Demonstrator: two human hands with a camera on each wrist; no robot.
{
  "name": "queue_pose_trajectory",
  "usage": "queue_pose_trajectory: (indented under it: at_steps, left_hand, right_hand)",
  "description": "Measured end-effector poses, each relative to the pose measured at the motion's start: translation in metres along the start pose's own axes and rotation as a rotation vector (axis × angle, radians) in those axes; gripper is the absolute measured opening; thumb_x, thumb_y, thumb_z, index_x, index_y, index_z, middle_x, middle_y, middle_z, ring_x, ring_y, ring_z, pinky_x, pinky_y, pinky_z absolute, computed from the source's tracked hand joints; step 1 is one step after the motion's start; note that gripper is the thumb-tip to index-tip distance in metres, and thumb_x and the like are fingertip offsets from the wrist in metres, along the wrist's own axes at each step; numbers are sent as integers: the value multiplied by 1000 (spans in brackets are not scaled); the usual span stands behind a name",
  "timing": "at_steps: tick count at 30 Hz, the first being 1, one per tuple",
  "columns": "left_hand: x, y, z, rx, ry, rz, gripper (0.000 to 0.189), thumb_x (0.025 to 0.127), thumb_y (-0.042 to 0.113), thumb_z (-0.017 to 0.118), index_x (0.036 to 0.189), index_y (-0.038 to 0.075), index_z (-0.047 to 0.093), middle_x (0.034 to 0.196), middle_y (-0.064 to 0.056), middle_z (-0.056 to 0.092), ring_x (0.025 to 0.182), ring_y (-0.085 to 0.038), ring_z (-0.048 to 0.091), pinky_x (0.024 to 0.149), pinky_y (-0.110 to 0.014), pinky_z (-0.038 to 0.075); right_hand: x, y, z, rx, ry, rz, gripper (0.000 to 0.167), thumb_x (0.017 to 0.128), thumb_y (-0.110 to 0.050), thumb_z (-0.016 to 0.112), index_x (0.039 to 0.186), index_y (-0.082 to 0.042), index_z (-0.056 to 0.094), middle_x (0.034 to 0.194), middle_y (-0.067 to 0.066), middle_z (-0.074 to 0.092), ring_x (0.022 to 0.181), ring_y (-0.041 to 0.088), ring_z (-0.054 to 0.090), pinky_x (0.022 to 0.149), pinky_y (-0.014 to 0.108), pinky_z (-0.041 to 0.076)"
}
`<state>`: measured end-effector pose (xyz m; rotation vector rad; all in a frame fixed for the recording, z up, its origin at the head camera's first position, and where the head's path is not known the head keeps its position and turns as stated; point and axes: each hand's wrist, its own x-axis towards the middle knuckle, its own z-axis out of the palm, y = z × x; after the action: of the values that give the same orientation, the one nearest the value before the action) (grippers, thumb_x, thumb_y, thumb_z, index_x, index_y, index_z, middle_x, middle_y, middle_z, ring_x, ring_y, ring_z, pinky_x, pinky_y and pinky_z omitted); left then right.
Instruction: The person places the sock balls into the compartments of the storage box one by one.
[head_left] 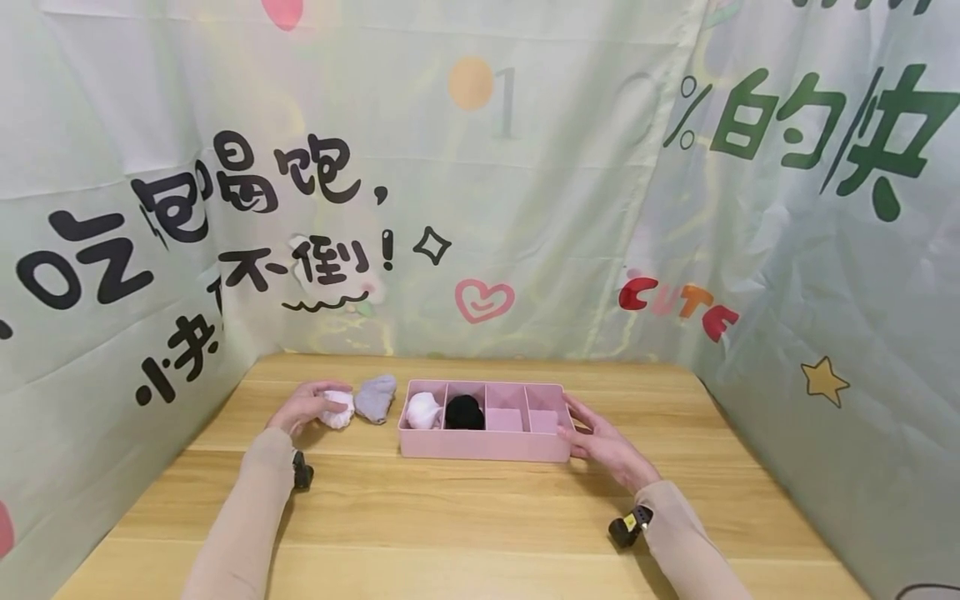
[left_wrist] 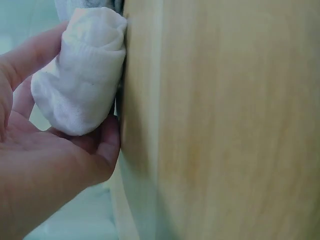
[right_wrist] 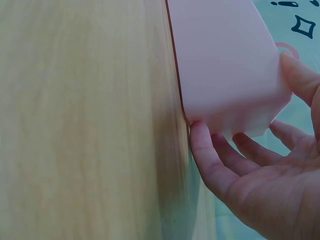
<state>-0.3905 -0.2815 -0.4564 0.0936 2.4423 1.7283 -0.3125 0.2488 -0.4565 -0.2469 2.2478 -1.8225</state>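
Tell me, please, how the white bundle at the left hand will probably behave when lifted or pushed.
The white bundle is probably soft and squeezable, since its surface shows folded fabric. It is likely light for its size, seemingly just rolled cloth. Its rounded side might let it roll slightly if pushed.

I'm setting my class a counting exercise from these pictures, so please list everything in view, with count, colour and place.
pink box: 1, pink, four compartments, on the table
boxed white bundle: 1, white, leftmost compartment
black bundle: 1, black, second compartment from left
loose white bundle: 1, white, held left of the box
grey bundle: 1, grey, between loose white bundle and box
table: 1, light wood, underneath
printed cloth: pale green, behind and at both sides; piece count unclear
wrist devices: 2, black, one per wrist
sleeves: 2, beige, on the forearms
hands: 2, bare; left at loose white bundle, right at box's right end
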Motion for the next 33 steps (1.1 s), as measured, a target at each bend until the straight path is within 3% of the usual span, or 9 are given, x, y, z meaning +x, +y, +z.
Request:
queue_pose_trajectory:
  at_steps: [4, 11, 15, 24, 33]
  left_hand:
    - [1, -1, 1, -27, 15, -12, 53, 88, 5, 66, 138, -3, 50, 120, -12, 59, 85, -12, 59, 72, -25, 53]
    - [0, -1, -1, -77, 31, -8, 51, 90, 4, 63, 139, -3, 48, 134, -23, 50, 87, -13, 60, 76, -27, 55]
    - [-3, 2, -4, -114, 52, -7, 52, 92, 3, 60, 141, -2, 46, 132, -25, 49, 88, -17, 63, 79, -35, 58]
    - [1, 14, 2, -170, 109, 86, 52, 97, 13, 60, 145, 1, 44, 141, -27, 41, 89, -8, 62, 79, -28, 58]
    - [-3, 20, 9, -88, 105, 151, 56, 95, 23, 65, 144, 4, 46, 145, -25, 43, 89, -5, 62, 76, -26, 57]
  right_hand:
    - [-1, 0, -1, -8, -1, 5, 75, 98, -19, 60, 159, -19, 15, 163, 20, 13, 140, 40, 36, 97, 38, 52]
    - [-2, 1, 1, -6, 0, -7, 75, 99, -19, 60, 159, -19, 14, 162, 21, 13, 143, 43, 30, 98, 39, 51]
    - [-1, 3, 3, -5, -18, -8, 76, 99, -19, 60, 159, -20, 14, 163, 20, 11, 143, 42, 29, 100, 41, 50]
    - [-1, 1, 0, 7, 7, -6, 74, 98, -18, 60, 158, -22, 16, 163, 18, 13, 144, 41, 28, 101, 44, 49]
    - [0, 1, -1, -6, 7, -4, 74, 99, -17, 59, 158, -22, 16, 163, 19, 14, 142, 41, 32, 101, 43, 49]
